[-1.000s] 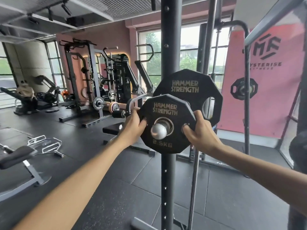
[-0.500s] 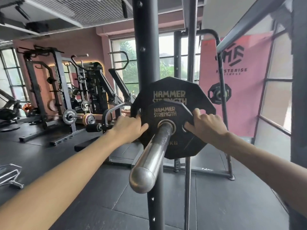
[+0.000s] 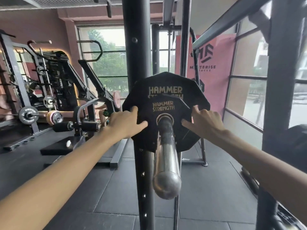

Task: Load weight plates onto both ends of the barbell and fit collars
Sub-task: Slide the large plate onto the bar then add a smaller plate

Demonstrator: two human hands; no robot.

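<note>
Your left hand (image 3: 123,124) and right hand (image 3: 207,123) both hold the small black many-sided weight plate (image 3: 163,106) lettered "HAMMER STRENGTH". It sits on the shiny steel barbell sleeve (image 3: 167,163), far along it and close against the larger black plate (image 3: 166,82) with the same lettering.

Your left thumb lies pressed on the small plate's face beside the centre hole. The index finger reaches up along the left rim. The rest of that hand's fingers are hidden behind the edge, so you grasp the plate by its left side.

Your right thumb rests on the face on the other side of the hole. Your right fingers curl over the upper right rim, with the index finger stretched upward.

The bare length of the sleeve runs toward you, its rounded end near the camera. A black steel rack upright (image 3: 136,47) with bolt holes stands just left of the sleeve, partly behind the plates. A pink wall banner (image 3: 221,63) hangs behind to the right, and dark rubber floor tiles (image 3: 99,188) lie below.
</note>
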